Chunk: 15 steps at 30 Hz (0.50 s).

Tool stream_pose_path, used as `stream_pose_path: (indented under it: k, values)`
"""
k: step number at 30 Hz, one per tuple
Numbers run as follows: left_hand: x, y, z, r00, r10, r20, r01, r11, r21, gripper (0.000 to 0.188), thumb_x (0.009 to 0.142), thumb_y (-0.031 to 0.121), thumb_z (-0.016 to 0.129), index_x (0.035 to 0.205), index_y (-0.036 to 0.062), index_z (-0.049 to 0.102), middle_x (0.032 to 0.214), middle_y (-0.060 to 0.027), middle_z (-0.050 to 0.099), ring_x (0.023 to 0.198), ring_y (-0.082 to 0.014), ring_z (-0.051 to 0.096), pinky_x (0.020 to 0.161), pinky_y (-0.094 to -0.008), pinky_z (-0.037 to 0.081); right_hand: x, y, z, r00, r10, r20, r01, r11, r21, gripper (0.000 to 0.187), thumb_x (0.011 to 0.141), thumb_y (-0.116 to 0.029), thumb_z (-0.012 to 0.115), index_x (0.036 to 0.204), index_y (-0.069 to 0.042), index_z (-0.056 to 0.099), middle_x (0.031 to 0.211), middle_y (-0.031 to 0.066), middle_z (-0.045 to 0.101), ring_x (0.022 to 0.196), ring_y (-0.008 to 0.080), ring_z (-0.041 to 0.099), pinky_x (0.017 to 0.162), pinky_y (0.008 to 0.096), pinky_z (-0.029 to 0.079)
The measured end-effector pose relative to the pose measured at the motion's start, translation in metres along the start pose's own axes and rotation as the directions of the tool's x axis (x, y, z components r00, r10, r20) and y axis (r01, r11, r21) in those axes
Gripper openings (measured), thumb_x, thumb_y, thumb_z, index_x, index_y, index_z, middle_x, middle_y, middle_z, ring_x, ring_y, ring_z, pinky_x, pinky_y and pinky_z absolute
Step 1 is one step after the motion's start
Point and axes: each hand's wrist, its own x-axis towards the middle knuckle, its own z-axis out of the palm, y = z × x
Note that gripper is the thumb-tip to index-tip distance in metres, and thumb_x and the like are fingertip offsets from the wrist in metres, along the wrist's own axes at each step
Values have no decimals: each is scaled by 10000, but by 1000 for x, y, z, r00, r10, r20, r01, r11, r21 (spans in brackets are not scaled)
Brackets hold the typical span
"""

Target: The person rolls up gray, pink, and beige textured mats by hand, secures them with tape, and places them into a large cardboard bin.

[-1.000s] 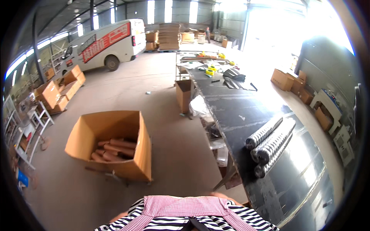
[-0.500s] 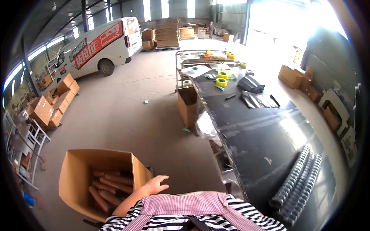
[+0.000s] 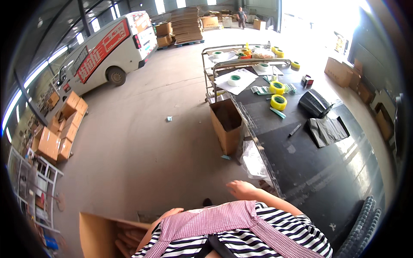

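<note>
My left hand (image 3: 172, 212) is low in front of my body, beside the open cardboard box (image 3: 95, 232). It is partly hidden by my checked apron; the fingers that show look stretched out, with nothing seen in them. Brown tube-like rolls (image 3: 129, 237) lie inside that box. My right hand (image 3: 241, 189) reaches over the floor near the dark table's left edge, open and holding nothing. Closest to it is a clear plastic bag (image 3: 253, 160) hanging at the table side. Several dark ridged rolls (image 3: 360, 228) lie on the table (image 3: 297, 172) at the lower right.
Yellow tape rolls (image 3: 278, 102), a marker (image 3: 294, 130), black plastic bags (image 3: 329, 130) and a metal rack (image 3: 208, 69) are at the table's far part. A tall open carton (image 3: 226, 129) stands beside it. A van (image 3: 107, 51), stacked cartons (image 3: 64, 129) and a distant person (image 3: 241, 18) are farther off.
My view has turned, so the box of brown rolls and the dark rolls sit lower. My right hand has come into view; my left hand shows less, nearer my body.
</note>
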Motion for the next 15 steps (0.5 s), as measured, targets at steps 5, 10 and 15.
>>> stream_pose_path:
  k: [5,10,15]
  values:
    - [118,138,-150,951,309,21,-292,875,387,653,910,387,695,1453,69,519,1481,-200,512,1363,-345,500,1149,-427,402,54,95,0,950,203,237,-261,933,247,421,985,-344,591,1300,-71,654,1285,177,678,1212,325,640,1026,412,503]
    - [220,259,-250,858,512,40,-474,760,445,609,906,348,691,1421,61,535,1451,-181,534,1338,-357,510,1128,-442,417,92,108,-59,887,461,32,-334,591,735,441,930,-182,722,1333,-32,623,1195,149,714,1086,245,694,960,348,535]
    - [310,346,-303,800,589,115,-572,689,445,617,922,330,682,1451,68,501,1472,-178,513,1362,-355,490,1154,-444,388,181,160,-129,880,377,-287,-118,761,637,338,902,-100,724,1233,-53,676,1123,135,714,1016,271,703,908,361,554]
